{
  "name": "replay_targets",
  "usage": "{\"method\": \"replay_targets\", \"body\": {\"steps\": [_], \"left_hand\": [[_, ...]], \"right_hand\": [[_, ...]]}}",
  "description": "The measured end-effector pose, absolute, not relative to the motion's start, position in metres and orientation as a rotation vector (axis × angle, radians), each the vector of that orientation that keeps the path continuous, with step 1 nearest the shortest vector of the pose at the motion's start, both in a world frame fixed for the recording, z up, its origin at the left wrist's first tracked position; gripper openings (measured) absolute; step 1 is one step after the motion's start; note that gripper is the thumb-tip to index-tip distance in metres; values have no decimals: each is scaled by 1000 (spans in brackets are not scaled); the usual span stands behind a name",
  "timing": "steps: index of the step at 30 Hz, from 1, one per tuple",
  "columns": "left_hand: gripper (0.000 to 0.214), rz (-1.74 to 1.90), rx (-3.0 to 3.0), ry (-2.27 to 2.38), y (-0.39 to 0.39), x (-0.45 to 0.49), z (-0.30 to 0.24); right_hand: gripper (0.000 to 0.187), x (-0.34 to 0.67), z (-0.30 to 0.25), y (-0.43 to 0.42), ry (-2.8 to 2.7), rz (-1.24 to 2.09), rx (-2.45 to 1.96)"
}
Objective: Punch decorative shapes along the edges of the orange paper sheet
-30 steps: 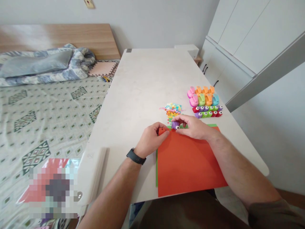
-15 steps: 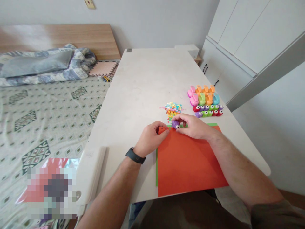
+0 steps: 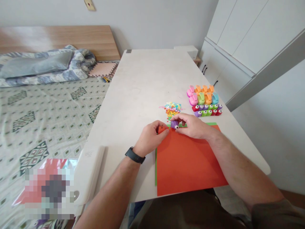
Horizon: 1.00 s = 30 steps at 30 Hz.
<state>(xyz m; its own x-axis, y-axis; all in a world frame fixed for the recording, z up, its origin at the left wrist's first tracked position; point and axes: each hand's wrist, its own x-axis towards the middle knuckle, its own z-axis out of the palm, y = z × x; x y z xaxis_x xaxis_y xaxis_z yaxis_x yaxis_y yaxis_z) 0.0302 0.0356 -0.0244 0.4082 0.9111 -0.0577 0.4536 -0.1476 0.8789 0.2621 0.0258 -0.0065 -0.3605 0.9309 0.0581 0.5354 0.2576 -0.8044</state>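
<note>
In my right hand [image 3: 192, 126] is a small purple craft punch [image 3: 174, 124], gripped between thumb and fingers at the far edge of an orange paper sheet [image 3: 188, 162]. My left hand [image 3: 153, 135] pinches the sheet's far left corner, where a few small punched holes show. Green paper [image 3: 212, 124] lies beneath the orange sheet and peeks out along its far and left edges. Just beyond the punch spreads a heap of small coloured paper cutouts [image 3: 172, 109], some near the paper's edge.
To the right stand rows of small punches [image 3: 207, 107] and larger lever punches [image 3: 201, 95] in several colours. The white table [image 3: 147, 73] stretches away to the wall. A white panel-like object [image 3: 91, 175] sits at the left edge, beside a bed [image 3: 54, 124].
Both hands stay almost in place, with the punch still at the paper's far edge. The whole view has shifted very slightly.
</note>
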Motion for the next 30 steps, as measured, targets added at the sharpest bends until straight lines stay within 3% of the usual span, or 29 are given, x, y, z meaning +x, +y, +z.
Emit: {"method": "replay_targets", "body": {"steps": [30], "left_hand": [[25,639,1869,1223,35,32,-25]], "right_hand": [[41,262,-11,26,-1969,1016,-1303]]}}
